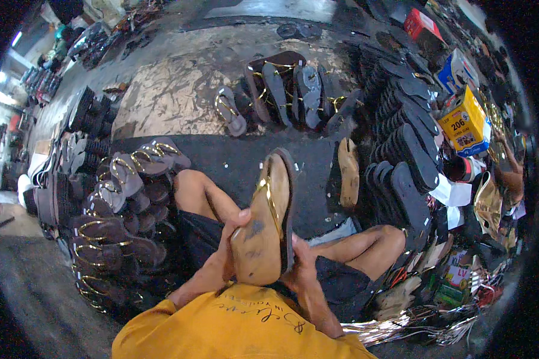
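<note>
Two Hands Clamp a Wooden Foot Form with Its Sole

The person sits with the legs folded, and both hands are clamped on one piece. The left hand (226, 246) grips the wooden foot form (257, 251) from its left side, with the thumb upon the wooden face. The right hand (301, 263) is closed against the dark sole (290, 215), on the opposite edge (how its fingers lie behind, one cannot tell). The form stands nearly upright between the hands, in front of the yellow shirt (245, 329), and a gold strap (267, 190) crosses it above the grip.

To the right beyond the grip, a second wooden form (348, 173) lies on the dark mat (311, 185). Farther right are stacks of dark soles (422, 146) and a yellow box (461, 122). Left of the grip there are many gold-strapped sandals (127, 173), and straight ahead of it stands another group of sandals (311, 90).
</note>
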Tool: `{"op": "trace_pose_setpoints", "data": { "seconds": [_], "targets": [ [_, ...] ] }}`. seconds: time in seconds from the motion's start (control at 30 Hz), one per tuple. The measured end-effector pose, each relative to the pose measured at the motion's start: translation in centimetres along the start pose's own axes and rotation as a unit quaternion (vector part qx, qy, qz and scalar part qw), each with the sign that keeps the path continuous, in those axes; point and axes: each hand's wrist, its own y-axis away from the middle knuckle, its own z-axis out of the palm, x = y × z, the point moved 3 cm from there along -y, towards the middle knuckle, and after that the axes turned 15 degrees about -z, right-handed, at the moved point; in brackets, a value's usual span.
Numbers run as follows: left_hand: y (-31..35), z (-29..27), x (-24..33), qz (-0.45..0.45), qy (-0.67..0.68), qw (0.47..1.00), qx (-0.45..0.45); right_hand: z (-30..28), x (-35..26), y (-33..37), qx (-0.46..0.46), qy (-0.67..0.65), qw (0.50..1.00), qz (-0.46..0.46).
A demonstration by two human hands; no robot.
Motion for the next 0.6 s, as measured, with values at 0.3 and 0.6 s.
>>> {"op": "trace_pose_setpoints", "data": {
  "seconds": [0.3, 0.6],
  "targets": [
    [0.0, 6.5, 1.0, 0.187, -0.313, 0.926, -0.095, 6.3, -7.8, 4.4, 0.1, 0.042, 0.99, 0.092],
    [-6.0, 4.8, 3.0, 0.276, -0.421, 0.857, 0.108, 3.0, -4.9, -1.1, 0.007, 0.286, 0.885, -0.368]
  ]
}}
